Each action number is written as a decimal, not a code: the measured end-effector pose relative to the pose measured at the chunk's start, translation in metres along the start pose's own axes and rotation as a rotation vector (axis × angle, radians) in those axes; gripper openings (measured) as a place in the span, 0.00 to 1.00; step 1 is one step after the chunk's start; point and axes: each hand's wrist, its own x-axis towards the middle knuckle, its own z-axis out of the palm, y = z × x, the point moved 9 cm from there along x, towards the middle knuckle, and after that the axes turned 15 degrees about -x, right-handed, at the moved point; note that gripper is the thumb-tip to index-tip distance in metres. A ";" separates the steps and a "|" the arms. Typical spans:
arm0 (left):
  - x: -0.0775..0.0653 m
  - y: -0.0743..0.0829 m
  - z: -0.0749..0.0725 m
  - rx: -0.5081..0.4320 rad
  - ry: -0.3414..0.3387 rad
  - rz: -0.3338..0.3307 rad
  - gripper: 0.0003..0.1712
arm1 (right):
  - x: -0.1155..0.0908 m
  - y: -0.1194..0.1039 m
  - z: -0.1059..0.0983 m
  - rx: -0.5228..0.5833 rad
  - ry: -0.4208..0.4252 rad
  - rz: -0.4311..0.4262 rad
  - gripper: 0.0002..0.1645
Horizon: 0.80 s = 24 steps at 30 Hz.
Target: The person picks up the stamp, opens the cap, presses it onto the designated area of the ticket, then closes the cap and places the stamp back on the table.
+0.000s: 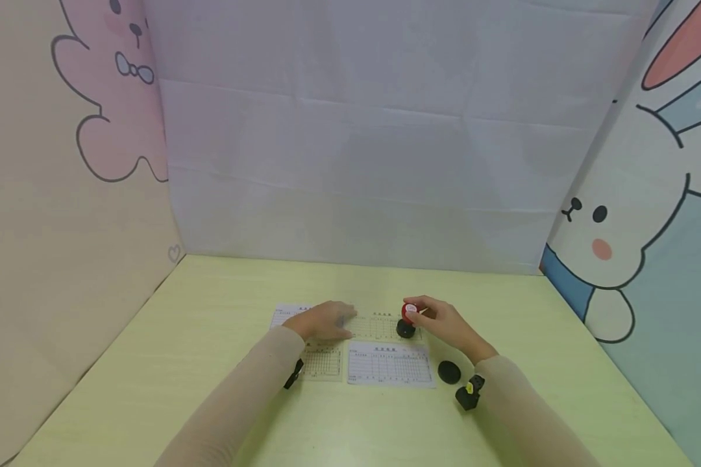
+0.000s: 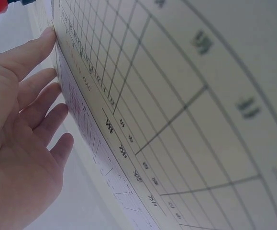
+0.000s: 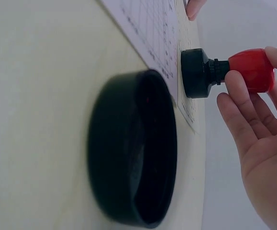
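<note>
My right hand (image 1: 444,323) pinches the red knob of a stamp (image 1: 406,329). The stamp stands upright, its black base on the right part of a yellowish printed form (image 1: 380,328). In the right wrist view, fingers and thumb hold the red knob (image 3: 253,72) above the black base (image 3: 194,74). My left hand (image 1: 324,320) lies over the same form's left end, fingers extended, fingertips right at the paper. The left wrist view shows the form's printed grid (image 2: 176,110) close up and the left hand (image 2: 28,105) holding nothing.
A round black cap (image 1: 449,372) lies hollow side up on the table near my right wrist. A white form (image 1: 390,364) lies in front, a yellowish one (image 1: 324,363) to its left, and another white form (image 1: 283,313) partly under my left hand. A pale wall (image 1: 356,162) stands behind.
</note>
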 end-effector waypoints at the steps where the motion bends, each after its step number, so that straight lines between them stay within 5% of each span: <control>1: 0.000 0.000 0.000 0.002 0.000 0.001 0.34 | 0.000 0.000 0.000 0.000 0.003 0.000 0.28; 24: -0.001 0.001 0.000 0.036 0.000 -0.002 0.34 | 0.000 -0.005 0.003 -0.003 -0.015 -0.016 0.27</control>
